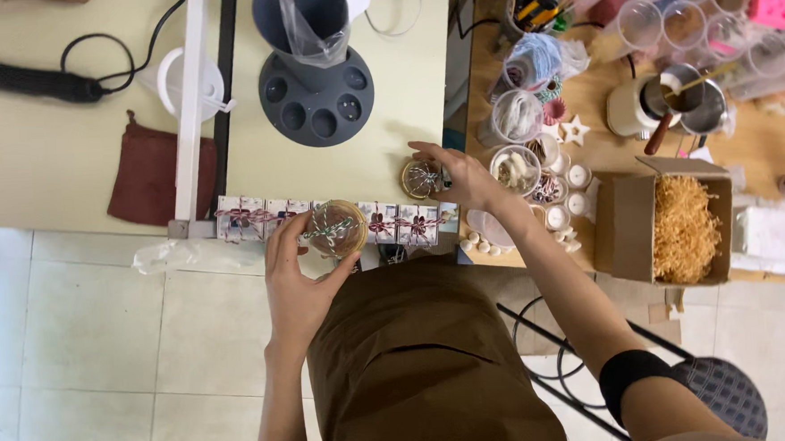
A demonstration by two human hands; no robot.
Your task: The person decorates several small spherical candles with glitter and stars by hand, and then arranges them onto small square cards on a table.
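At centre of frame, left hand raised from the lower middle, forearm near vertical, fingers curled around a round clear-lidded jar tied with red, white and green twine; jar held just above the near table edge, in front of a row of small ribbon-tied boxes. To the right of centre, right hand extended forward, arm running diagonally from the lower right with a black elbow band, fingertips pinched on a second round jar of the same kind, resting on the pale table near its right edge. Above both jars, at upper centre, grey round holder with ringed sockets and a grey cylinder lined with clear plastic. At upper left, dark red cloth pouch and coiled black cable. At right, wooden bench crowded with clear cups, a metal pouring pot and an open cardboard box of straw-coloured paper shred. At lower centre, brown apron over pale floor tiles.
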